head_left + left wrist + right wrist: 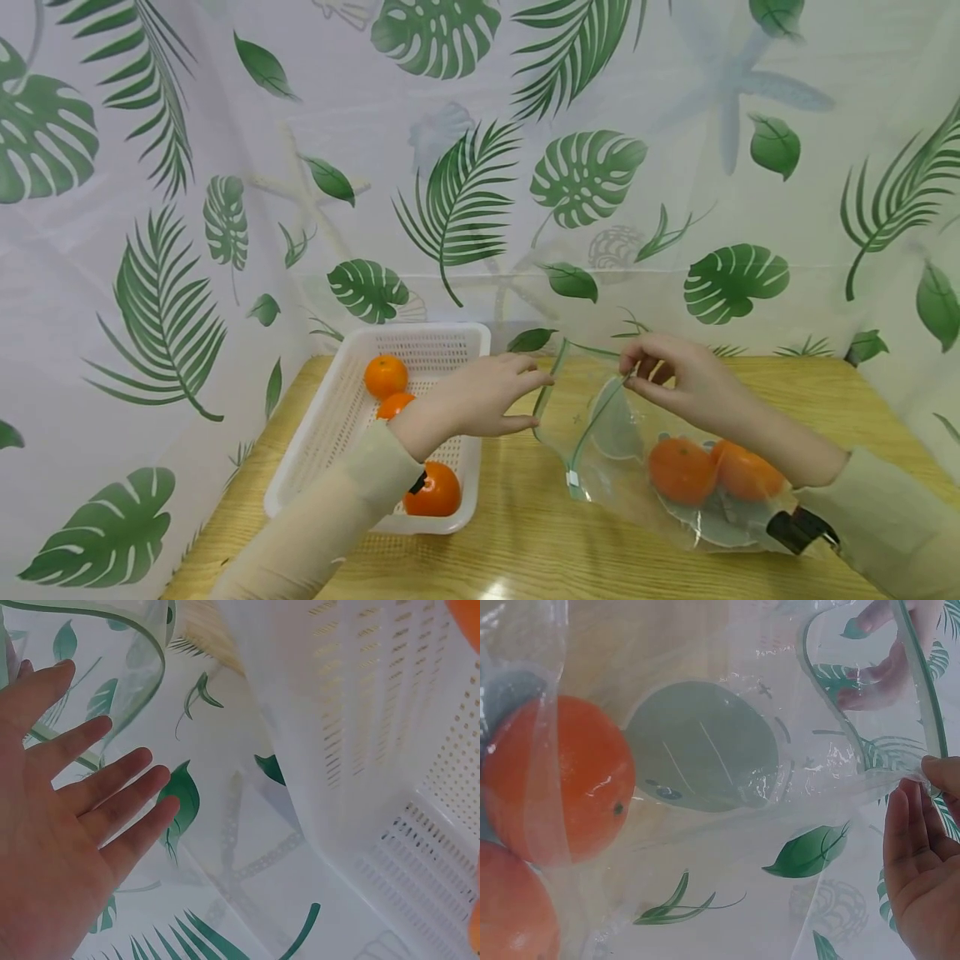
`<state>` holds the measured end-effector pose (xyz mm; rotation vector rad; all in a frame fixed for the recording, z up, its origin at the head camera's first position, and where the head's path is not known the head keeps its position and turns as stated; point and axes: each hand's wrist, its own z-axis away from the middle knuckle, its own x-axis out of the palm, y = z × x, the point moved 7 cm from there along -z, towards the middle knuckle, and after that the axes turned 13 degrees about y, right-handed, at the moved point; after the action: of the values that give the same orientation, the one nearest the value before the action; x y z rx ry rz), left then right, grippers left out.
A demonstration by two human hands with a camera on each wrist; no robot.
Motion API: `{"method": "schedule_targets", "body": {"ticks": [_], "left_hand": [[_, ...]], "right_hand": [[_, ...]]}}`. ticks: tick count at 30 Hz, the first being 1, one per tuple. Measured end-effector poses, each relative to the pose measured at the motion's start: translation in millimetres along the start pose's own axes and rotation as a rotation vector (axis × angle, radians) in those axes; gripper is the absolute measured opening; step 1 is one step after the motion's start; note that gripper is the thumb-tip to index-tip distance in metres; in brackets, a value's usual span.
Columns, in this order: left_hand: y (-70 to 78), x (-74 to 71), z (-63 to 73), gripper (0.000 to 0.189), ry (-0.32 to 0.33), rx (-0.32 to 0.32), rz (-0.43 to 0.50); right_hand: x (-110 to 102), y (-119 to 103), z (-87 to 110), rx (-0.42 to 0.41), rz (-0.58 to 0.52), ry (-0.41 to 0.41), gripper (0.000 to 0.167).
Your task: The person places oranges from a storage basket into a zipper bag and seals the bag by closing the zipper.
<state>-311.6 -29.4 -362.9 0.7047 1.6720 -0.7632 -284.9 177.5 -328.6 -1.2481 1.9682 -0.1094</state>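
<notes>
A clear zip bag [618,492] with a green-edged mouth and a white slider [573,479] lies on the right. Two oranges [681,472] rest inside it, seen through the printed plastic. My right hand [690,379] pinches the bag's rim between thumb and fingertips, holding that side up. At the opposite side of the mouth is my left hand [487,396], palm toward the basket, its fingers spread and fairly straight in the left wrist view. Its fingertips are right at the green edge [161,667]. Through the plastic, the right wrist view shows the left fingers [885,671].
Left of the bag stands a white perforated basket [300,442] with oranges [386,377] in it, partly hidden by my left arm. Both stand on a wooden table [517,525]. A leaf-printed cloth [480,208] hangs behind and at the sides.
</notes>
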Motion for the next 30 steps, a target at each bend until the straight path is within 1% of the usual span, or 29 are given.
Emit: {"method": "schedule_targets", "body": {"ticks": [6,12,19,23,26,30], "left_hand": [[-6.9,0.4,6.2,0.059,0.006,-0.012,-0.006],[-14.7,0.0,15.5,0.057,-0.016,-0.043,-0.001],[-21.3,0.1,25.5,0.054,0.004,-0.053,0.014],[-26.4,1.1,31.7,0.055,-0.005,-0.081,0.028],[-31.3,0.7,36.9,0.055,-0.001,-0.108,0.044],[-37.6,0.5,42.6,0.055,0.006,-0.126,0.047]], "right_hand": [[-0.1,0.8,0.3,0.001,-0.01,0.003,0.025],[-1.2,1.8,1.6,-0.005,-0.005,0.014,0.025],[-2.9,1.2,1.8,-0.005,0.011,0.018,0.024],[-2.6,1.9,1.4,-0.004,0.019,0.009,0.023],[-1.4,2.2,1.3,-0.003,0.02,-0.004,0.022],[-1.0,2.8,2.0,0.002,0.023,-0.013,0.023]]}}
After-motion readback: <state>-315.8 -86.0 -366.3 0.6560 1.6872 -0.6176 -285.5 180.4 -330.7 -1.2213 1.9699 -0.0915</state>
